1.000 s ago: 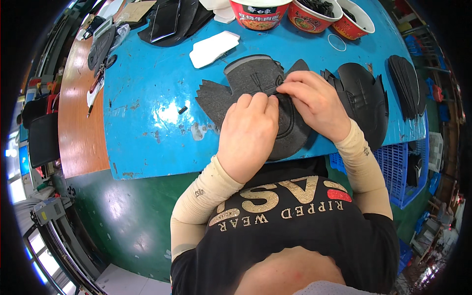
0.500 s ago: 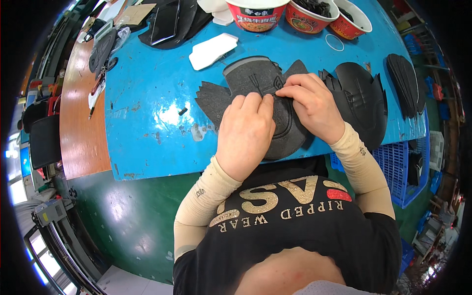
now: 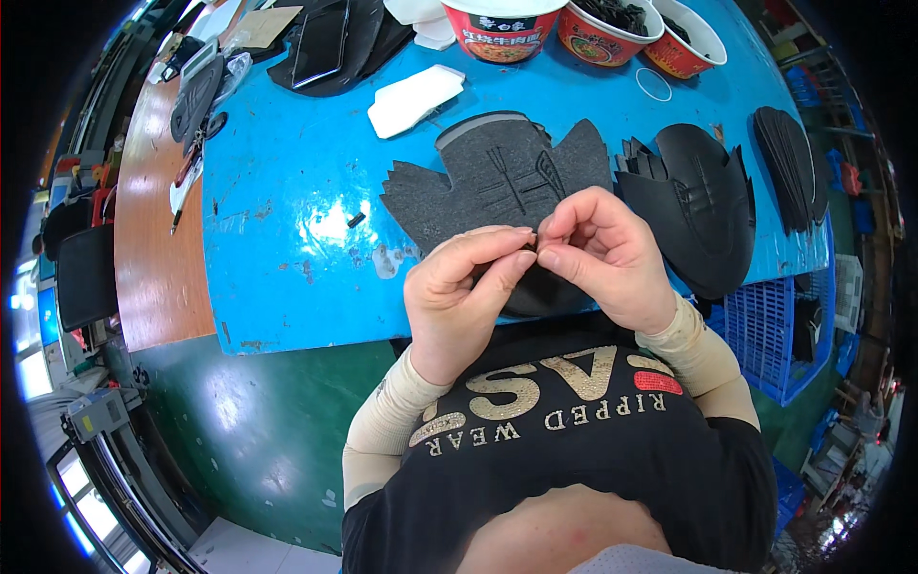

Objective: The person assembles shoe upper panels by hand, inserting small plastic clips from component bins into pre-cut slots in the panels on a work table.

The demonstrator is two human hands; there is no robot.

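My left hand [image 3: 451,298] and my right hand [image 3: 617,256] meet tip to tip, thumb and fingers of each pinched together. Between the fingertips shows a tiny dark bit, too small to name. Beneath and beyond them lies a dark grey, felt-like cut piece [image 3: 469,172] with a toothed left edge and raised stitched lines. Its near part is shaded and partly covered by my hands. Just right of it rests a black cut piece [image 3: 703,225] of similar shape. A small black scrap [image 3: 356,220] lies to the left.
Red-and-white paper tubs [image 3: 502,33] stand at the back of the blue table [image 3: 287,297], some holding black pieces. White sheets [image 3: 413,100], a phone [image 3: 322,43] and a stack of black pieces [image 3: 786,167] lie around. A blue crate [image 3: 770,330] sits below the right edge.
Both hands have lifted off the grey piece and drawn nearer to me, fingertips now together. More of the piece's stitched lines and its right wing are uncovered.
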